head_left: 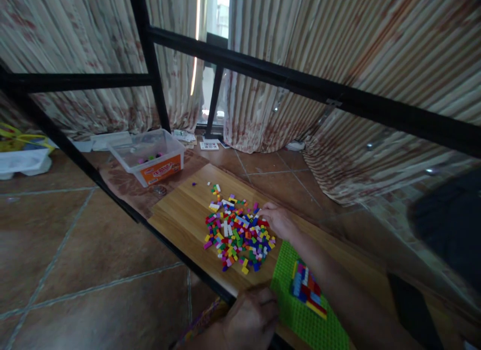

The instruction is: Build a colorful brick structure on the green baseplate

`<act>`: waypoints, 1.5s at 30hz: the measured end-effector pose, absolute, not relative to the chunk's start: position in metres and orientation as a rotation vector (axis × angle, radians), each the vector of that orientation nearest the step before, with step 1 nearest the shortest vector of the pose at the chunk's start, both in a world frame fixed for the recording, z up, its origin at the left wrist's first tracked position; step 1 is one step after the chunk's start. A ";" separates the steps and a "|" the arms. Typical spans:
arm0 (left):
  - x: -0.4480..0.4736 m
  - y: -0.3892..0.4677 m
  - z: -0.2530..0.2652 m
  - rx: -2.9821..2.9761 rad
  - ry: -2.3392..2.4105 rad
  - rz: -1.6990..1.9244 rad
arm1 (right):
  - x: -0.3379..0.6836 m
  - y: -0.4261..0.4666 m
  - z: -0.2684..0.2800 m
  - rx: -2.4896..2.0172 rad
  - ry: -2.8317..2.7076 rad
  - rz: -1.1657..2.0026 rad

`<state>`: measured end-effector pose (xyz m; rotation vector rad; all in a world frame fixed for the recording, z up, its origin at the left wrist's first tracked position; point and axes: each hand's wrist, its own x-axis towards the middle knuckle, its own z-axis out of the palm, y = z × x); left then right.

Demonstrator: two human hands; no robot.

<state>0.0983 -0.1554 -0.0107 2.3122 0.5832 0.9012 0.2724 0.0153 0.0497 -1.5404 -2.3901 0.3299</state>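
Sorting bricks at the edge of the desk

Right hand point(277, 220) was reaching into the far side of the brick pile point(238, 234) on the wooden desk point(180, 214), fingertips seemingly pinched on a small piece, though it was too tiny to be sure. Left hand point(251, 317) rested curled at the near corner of the green baseplate point(300, 317), which already had a little brick patch point(306, 287) on it. The pile sat pretty near the desk's front edge, so a careless sweep could've knocked bricks onto the tiled floor point(75, 249). Clear tub point(148, 157) sat well apart.
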 end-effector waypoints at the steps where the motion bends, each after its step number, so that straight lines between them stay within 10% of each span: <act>1: 0.099 -0.155 -0.013 2.329 0.585 0.930 | 0.273 0.019 0.050 -1.525 -2.417 0.340; 15: 0.105 -0.157 -0.045 2.317 0.550 0.788 | 0.280 0.020 0.057 -1.470 -2.581 0.360; 28: 0.089 -0.150 0.000 2.173 0.541 0.812 | 0.370 -0.218 0.077 -2.234 -1.114 0.236; 45: 0.091 -0.150 0.007 2.151 0.637 0.774 | 0.333 -0.199 0.046 -1.951 -1.541 0.222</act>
